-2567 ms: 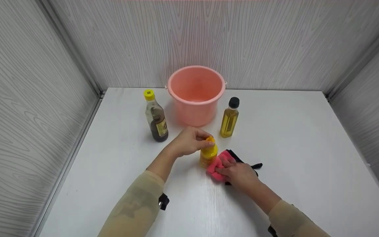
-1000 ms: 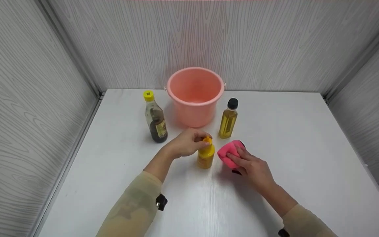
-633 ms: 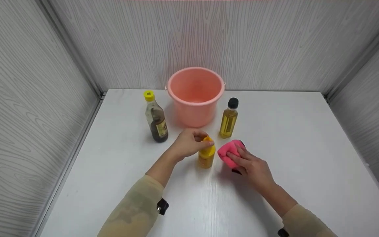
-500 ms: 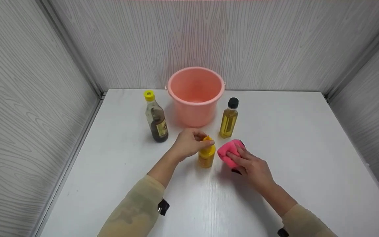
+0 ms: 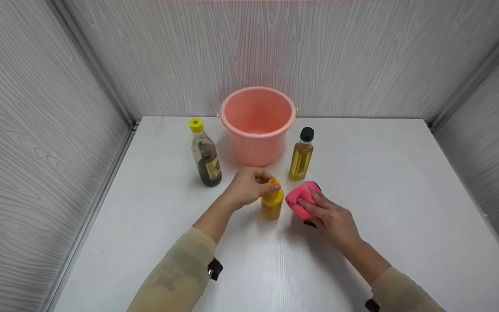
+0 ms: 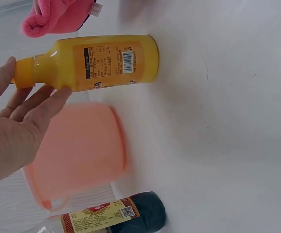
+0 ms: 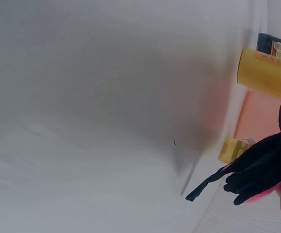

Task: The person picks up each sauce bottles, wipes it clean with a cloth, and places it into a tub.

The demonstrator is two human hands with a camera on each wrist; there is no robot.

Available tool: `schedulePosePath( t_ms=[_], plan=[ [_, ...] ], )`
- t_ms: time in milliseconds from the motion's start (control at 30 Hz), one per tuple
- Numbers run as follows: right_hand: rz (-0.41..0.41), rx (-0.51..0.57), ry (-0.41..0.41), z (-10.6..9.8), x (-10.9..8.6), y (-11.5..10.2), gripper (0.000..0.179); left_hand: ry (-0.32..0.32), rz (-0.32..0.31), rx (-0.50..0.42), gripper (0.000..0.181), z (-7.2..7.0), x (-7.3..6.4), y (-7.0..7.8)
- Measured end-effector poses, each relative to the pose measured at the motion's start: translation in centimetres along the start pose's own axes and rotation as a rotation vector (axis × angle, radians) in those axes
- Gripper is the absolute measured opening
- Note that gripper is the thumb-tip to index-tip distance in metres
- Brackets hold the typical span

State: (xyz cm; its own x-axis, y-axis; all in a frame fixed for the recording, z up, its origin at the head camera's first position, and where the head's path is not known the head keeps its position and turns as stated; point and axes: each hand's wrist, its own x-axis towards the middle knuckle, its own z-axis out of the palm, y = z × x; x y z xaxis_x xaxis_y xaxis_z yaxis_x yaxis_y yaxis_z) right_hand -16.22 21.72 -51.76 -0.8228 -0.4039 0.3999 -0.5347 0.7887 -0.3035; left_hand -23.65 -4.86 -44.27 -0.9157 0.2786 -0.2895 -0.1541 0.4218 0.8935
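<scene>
A yellow squeeze bottle [image 5: 271, 206] with a pointed yellow cap stands upright near the middle of the white table. My left hand [image 5: 249, 187] pinches it at the cap between thumb and fingers; the left wrist view shows its printed label [image 6: 108, 63]. Just right of the bottle, my right hand [image 5: 334, 219] grips a bunched pink cloth [image 5: 301, 199] with a black backing. In the right wrist view the black side [image 7: 261, 167] hangs down in folds with a thin loose strip. A gap separates cloth and bottle in the head view.
Behind the hands a pink bucket [image 5: 256, 147] stands near the back wall. To its left is a dark sauce bottle [image 5: 207, 162] with a yellow cap, to its right a small oil bottle [image 5: 301, 160] with a black cap. Grey panels [image 5: 258, 56] enclose the table.
Since the earliest frame, my right hand has drawn the cloth away from the yellow bottle, up and to the right, gathering its spread black part. Over the last second both hands barely move.
</scene>
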Motion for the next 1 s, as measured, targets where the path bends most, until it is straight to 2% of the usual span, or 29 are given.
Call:
schedulePosePath(
  t_ms=[400, 733, 900, 1000],
  plan=[
    [-0.111, 0.035, 0.096, 0.0, 0.5, -0.4, 0.059, -0.068, 0.049, 0.017, 0.023, -0.5, 0.0, 0.0],
    [-0.233, -0.046, 0.133, 0.5, 1.5, -1.0, 0.063, -0.112, 0.135, 0.014, 0.023, -0.9, 0.1, -0.2],
    [-0.294, -0.070, 0.151, 0.6, 2.2, -1.4, 0.062, -0.131, 0.127, 0.058, 0.020, -1.2, 0.1, -0.2],
    [-0.303, -0.062, 0.143, 0.6, 2.4, -1.6, 0.061, -0.146, 0.121, 0.085, 0.020, -1.3, 0.1, -0.1]
  ],
)
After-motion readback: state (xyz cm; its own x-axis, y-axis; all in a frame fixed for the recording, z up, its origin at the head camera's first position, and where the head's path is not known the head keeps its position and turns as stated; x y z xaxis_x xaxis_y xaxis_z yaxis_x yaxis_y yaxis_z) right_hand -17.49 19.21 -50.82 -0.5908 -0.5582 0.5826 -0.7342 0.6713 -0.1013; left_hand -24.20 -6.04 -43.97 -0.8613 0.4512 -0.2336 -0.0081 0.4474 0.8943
